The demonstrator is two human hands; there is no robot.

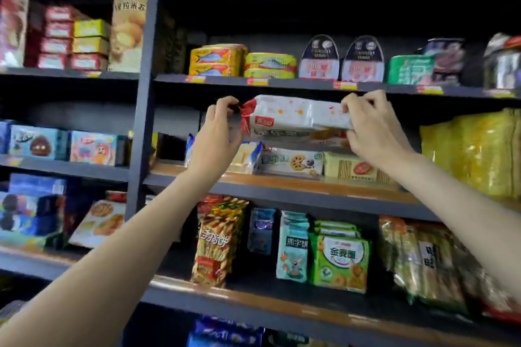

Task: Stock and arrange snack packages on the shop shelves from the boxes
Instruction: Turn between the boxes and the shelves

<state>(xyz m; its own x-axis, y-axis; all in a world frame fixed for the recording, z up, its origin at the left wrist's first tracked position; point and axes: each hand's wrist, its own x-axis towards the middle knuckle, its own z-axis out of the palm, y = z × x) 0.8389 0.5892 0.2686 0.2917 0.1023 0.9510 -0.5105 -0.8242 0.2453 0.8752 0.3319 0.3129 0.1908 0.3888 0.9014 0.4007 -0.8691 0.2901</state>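
Note:
A long white snack package (296, 118) with red crimped ends and a red logo is held level in front of the middle shelf (282, 182). My left hand (218, 132) pinches its left crimped end. My right hand (369, 124) grips its right end with curled fingers. The package hovers just above a row of flat biscuit packs (293, 162) lying on that shelf, and its lower edge looks close to them; I cannot tell whether it touches.
Yellow bags (479, 152) fill the shelf to the right. Fish tins (242, 60) and canned meat (341, 60) stand on the shelf above. Upright snack bags (338, 256) line the shelf below. A dark steel upright (145, 79) separates the left bay of boxed snacks (56, 36).

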